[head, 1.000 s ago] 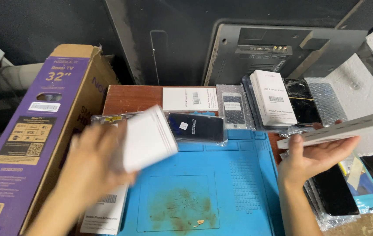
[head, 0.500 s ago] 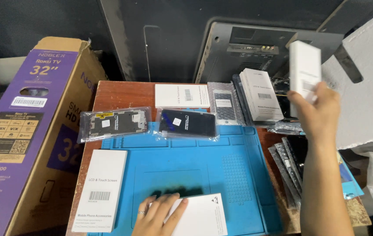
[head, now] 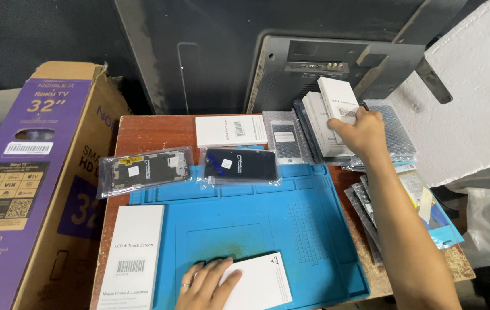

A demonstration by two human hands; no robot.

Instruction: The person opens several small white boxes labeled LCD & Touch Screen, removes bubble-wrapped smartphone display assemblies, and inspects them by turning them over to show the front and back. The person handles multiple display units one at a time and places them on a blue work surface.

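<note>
1. Your left hand is lying flat, fingers spread and grasping nothing, pressing on the white card box at six o'clock on the blue mat.
2. That box is running long axis toward four o'clock, directly under your left grip.
3. Two bagged phone screens are sitting at eleven o'clock on the surface.
4. Your right hand is reaching to one o'clock, grip clenched on the tall white box, standing upright against the stack there.
</note>
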